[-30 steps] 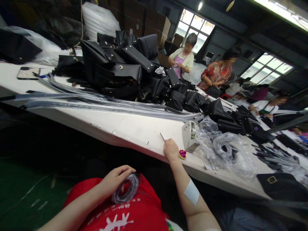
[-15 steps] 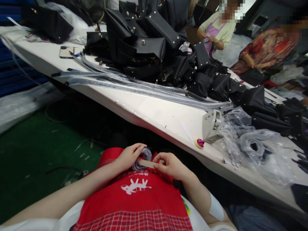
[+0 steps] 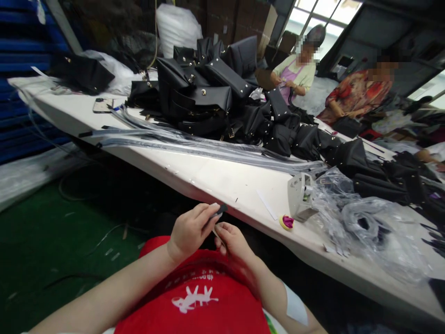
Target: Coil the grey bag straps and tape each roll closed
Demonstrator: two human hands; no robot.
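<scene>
Above the red apron [image 3: 194, 297], my left hand [image 3: 193, 227] is closed on a dark strip [image 3: 221, 209], whose end sticks out past the fingertips towards the table edge. Close beside it, my right hand [image 3: 232, 241] pinches a thin tan strip [image 3: 216, 230], seen nearly edge-on. The two hands almost touch at the fingertips. Whatever else lies inside the left palm is hidden. Long grey plastic-wrapped straps [image 3: 181, 146] lie along the white table [image 3: 208, 178] beyond my hands.
Black bags [image 3: 208, 99] are piled across the table. A white tape dispenser [image 3: 297, 195], a yellow-and-purple roll [image 3: 287, 222], clear plastic wrapping [image 3: 375, 236] and a phone [image 3: 103, 105] lie there too. Two people stand behind the table at the right.
My left hand has turned and lifted towards the table, and the dark strip end now shows. The grey coil has gone from sight. The tan strip is turned edge-on. The view has tilted up.
</scene>
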